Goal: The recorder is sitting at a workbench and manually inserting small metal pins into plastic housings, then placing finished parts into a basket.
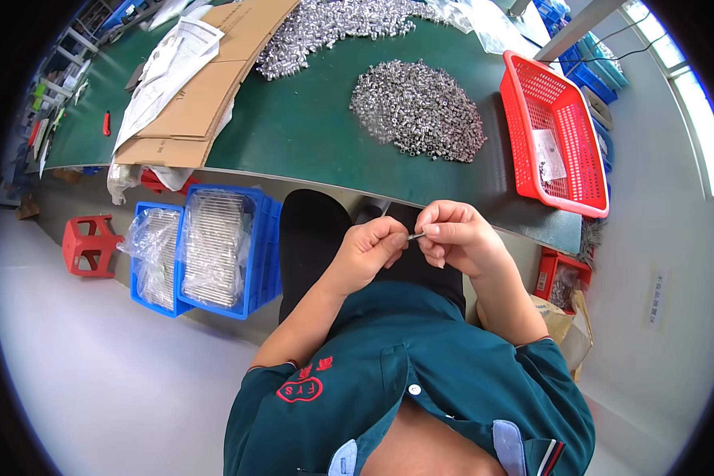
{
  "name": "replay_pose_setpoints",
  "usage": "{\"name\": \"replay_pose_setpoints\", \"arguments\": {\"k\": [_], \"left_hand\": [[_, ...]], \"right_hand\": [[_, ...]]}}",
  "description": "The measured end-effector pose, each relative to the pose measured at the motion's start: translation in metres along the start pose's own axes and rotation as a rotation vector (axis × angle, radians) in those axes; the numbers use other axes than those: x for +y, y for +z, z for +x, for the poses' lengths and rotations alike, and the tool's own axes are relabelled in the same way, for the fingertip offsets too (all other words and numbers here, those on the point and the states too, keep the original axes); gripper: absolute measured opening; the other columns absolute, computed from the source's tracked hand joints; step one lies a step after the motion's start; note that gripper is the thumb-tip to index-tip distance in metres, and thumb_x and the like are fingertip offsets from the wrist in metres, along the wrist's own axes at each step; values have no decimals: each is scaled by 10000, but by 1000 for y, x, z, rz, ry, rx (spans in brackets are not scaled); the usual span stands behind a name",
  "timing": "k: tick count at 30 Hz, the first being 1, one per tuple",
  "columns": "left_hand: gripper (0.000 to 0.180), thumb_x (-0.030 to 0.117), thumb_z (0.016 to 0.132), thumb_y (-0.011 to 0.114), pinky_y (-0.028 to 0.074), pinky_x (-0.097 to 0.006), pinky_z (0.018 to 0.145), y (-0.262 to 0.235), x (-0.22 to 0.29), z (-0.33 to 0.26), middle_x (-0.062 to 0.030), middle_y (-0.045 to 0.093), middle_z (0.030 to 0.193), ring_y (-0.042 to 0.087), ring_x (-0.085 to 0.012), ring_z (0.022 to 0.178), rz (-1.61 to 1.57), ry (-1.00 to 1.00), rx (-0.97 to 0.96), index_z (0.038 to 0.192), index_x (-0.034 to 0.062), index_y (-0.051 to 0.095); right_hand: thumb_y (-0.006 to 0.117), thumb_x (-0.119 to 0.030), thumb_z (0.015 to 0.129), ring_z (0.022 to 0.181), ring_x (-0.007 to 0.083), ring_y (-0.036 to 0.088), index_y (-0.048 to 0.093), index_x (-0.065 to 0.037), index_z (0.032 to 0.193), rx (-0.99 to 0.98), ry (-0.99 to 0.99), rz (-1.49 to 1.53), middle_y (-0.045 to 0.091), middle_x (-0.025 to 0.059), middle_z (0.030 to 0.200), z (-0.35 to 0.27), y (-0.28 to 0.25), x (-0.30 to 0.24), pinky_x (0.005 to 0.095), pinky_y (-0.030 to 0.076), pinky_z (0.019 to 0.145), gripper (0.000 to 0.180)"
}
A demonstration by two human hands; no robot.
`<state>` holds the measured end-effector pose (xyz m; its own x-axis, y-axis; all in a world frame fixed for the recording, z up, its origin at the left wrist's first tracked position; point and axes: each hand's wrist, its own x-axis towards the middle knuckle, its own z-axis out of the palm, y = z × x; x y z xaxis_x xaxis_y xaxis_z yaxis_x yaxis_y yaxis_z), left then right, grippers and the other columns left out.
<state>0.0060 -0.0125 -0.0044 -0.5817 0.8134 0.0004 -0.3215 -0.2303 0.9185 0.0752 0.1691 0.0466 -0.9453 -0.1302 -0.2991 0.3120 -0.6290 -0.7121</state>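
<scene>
You've got two hands, left hand (370,247) and right hand (456,236), pinching one small metal pin (415,236) between them, with two heaps of metal parts (418,109) beyond the grip, one red basket (553,135) to its right, two blue crates (214,247) and one red stool (90,245) to its left.

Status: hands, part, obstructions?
Left hand and right hand pinch a small metal pin together above the lap. Nothing between them.

Dark teal short-sleeve work shirt (420,373), red chest emblem, white button, light-blue collar lining, black trousers (313,238) above shirt.
</scene>
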Motion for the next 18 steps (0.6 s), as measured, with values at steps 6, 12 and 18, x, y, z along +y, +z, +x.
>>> {"name": "replay_pose_setpoints", "arguments": {"k": [6, 12, 18], "left_hand": [[155, 126, 941, 511, 421, -227, 506, 3, 5, 0, 0, 511, 661, 459, -56, 553, 280, 98, 70, 870, -3, 559], [156, 128, 942, 510, 390, -206, 508, 2, 4, 2, 3, 520, 668, 451, -47, 555, 207, 78, 71, 869, 0, 562], [156, 134, 940, 514, 380, -204, 514, 0, 2, 1, 6, 514, 673, 442, -45, 567, 204, 45, 67, 868, 2, 558]], "right_hand": [[581, -57, 861, 539, 115, 532, 594, 20, 894, 55, 11, -2, 584, 76, 693, -2, 4, 0, 261, 454, 480, 85], [594, -62, 866, 591, 104, 574, 597, 21, 942, 148, -117, -247, 615, 73, 740, -6, 15, -4, 231, 487, 538, 113], [639, 32, 785, 629, 89, 579, 614, 18, 883, 238, -400, -1039, 612, 42, 761, -8, 21, -8, 208, 477, 561, 102]]}}
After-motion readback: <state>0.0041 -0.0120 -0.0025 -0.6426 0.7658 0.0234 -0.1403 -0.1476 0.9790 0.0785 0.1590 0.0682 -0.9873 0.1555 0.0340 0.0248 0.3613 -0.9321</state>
